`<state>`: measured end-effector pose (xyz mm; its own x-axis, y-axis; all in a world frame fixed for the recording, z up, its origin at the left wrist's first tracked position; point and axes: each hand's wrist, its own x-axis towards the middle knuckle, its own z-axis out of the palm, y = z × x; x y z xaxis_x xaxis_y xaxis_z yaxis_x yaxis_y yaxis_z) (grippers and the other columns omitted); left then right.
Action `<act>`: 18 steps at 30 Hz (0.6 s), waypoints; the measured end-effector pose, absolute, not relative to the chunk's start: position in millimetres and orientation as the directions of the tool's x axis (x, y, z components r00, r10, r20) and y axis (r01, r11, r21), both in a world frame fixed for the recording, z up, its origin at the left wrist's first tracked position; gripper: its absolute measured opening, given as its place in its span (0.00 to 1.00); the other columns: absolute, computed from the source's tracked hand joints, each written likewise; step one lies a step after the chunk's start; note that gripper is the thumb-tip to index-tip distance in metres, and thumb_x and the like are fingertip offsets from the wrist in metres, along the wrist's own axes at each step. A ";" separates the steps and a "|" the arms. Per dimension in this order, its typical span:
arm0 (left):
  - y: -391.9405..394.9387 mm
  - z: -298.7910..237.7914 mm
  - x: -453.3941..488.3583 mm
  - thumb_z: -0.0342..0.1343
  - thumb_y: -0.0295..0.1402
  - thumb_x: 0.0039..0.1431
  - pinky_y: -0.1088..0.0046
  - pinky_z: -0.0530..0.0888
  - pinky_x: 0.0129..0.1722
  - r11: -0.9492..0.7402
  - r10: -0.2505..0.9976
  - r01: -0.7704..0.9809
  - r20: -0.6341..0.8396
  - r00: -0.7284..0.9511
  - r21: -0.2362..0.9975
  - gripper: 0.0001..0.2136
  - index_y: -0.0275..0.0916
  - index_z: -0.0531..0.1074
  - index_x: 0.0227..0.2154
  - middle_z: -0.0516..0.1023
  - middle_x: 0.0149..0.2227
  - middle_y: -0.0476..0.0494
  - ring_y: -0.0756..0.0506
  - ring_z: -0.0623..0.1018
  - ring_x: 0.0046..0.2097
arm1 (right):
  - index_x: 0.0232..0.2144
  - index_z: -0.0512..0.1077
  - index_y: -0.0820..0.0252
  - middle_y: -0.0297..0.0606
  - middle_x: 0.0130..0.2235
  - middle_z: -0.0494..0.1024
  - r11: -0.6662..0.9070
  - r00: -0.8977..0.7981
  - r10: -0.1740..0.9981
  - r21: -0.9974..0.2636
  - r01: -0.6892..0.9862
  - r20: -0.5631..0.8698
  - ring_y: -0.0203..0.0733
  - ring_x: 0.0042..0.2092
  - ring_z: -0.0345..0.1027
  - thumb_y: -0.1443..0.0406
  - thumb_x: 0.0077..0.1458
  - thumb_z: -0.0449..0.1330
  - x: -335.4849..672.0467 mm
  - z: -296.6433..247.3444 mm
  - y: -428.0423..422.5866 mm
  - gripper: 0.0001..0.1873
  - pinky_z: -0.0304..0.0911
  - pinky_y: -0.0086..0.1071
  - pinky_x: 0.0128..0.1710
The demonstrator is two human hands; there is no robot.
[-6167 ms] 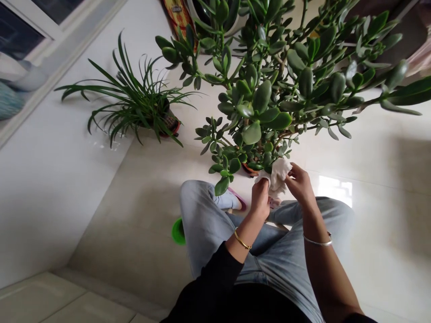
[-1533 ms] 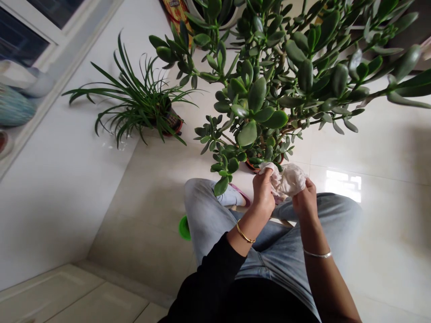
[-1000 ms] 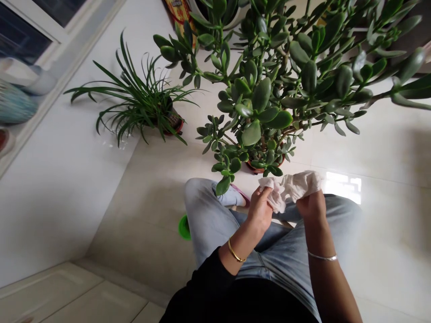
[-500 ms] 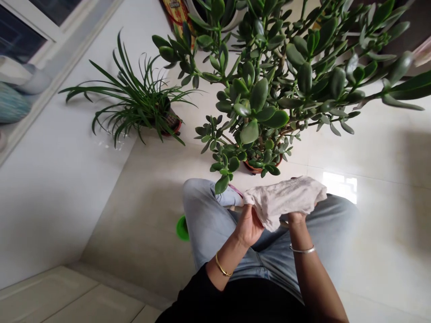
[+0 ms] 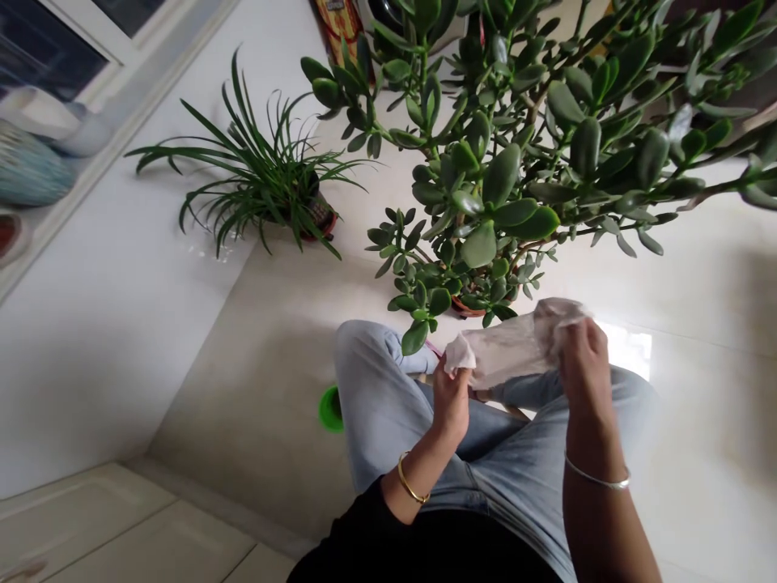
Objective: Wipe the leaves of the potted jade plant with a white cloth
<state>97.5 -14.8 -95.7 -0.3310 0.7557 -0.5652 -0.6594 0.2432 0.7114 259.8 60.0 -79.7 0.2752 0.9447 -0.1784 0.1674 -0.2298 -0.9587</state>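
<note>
A thin whitish cloth [image 5: 510,348] stretches between my two hands above my lap. My left hand [image 5: 452,397] is closed on its left end, where the fabric bunches up over the fingers. At the other end my right hand [image 5: 586,364] grips the cloth, its fingers closed and slightly blurred. Just beyond the cloth stands a large jade plant [image 5: 486,194] with thick green leaves. Its reddish-brown pot [image 5: 467,307] shows only in part beneath the foliage.
A potted plant with long narrow leaves [image 5: 267,178] stands by the white wall at left. A green container [image 5: 331,409] sits on the tiled floor beside my left knee. Pale cabinet fronts [image 5: 121,526] are at lower left, and a blue-grey vase [image 5: 33,166] lies on the sill.
My right hand has risen and moved right from beneath the cloth to grip its right end. The cloth now hangs spread between both hands. The view has shifted slightly.
</note>
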 end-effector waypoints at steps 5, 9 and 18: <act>11.1 -102.3 93.5 0.69 0.32 0.52 0.72 0.72 0.53 0.139 0.758 -0.502 -0.418 -0.501 0.854 0.17 0.44 0.76 0.46 0.81 0.46 0.46 0.46 0.80 0.49 | 0.36 0.77 0.58 0.39 0.34 0.79 -0.151 0.169 0.982 -0.878 0.454 -0.081 0.43 0.34 0.68 0.51 0.55 0.62 227.1 -65.7 81.3 0.17 0.62 0.34 0.34; 33.3 -102.5 89.1 0.70 0.29 0.51 0.66 0.70 0.59 0.111 0.791 -0.442 -0.348 -0.503 0.890 0.22 0.44 0.75 0.49 0.80 0.53 0.42 0.41 0.78 0.56 | 0.34 0.77 0.58 0.43 0.38 0.81 -0.144 0.164 0.985 -0.804 0.576 -0.059 0.46 0.37 0.70 0.50 0.51 0.64 216.3 -66.3 94.6 0.18 0.62 0.37 0.38; 53.1 -97.0 89.8 0.69 0.21 0.47 0.63 0.69 0.63 0.076 0.897 -0.514 -0.283 -0.340 0.855 0.23 0.44 0.73 0.45 0.82 0.53 0.39 0.40 0.80 0.57 | 0.30 0.77 0.57 0.39 0.30 0.80 -0.181 0.144 0.983 -0.780 0.599 -0.117 0.45 0.32 0.68 0.52 0.40 0.66 209.9 -73.5 109.4 0.18 0.61 0.36 0.33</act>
<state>89.8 53.1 -97.0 -0.3396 0.8969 -0.2834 -0.5137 0.0756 0.8546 209.9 109.4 -73.5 0.1443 0.9825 -0.1174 0.5993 -0.1812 -0.7797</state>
